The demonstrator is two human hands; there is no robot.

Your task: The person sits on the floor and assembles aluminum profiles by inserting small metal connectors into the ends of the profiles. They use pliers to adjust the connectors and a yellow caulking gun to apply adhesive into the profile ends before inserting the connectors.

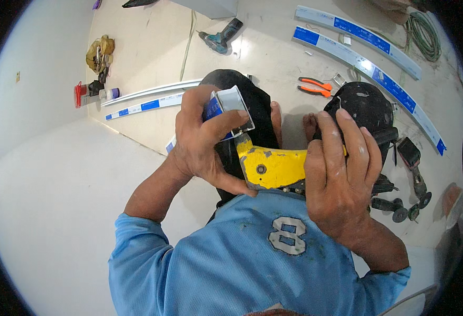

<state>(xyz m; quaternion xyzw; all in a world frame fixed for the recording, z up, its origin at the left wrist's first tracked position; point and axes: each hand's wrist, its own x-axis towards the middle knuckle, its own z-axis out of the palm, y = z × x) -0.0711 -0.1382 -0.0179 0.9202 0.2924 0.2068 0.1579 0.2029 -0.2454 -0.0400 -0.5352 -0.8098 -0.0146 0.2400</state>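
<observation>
Over my lap I hold up a short piece of metal channel (234, 102), silver with a blue label, in my left hand (200, 134). Its fingers are closed round the channel, and its thumb reaches down against a yellow tool (276, 167) with chipped paint and a bolt in its side. The tool's narrow left end meets the channel's lower edge; I cannot make out its exact kind. My right hand (344, 174) is closed over the tool's right end, fingers long across it, hiding that part.
Long metal profiles (368, 67) with blue markings lie at the far right; more profiles (147, 105) lie at left. Orange-handled pliers (315, 87), a cordless drill (221, 38), an angle grinder (416, 176) and a coiled cable (425, 39) rest on the floor. A white wall (36, 79) stands left.
</observation>
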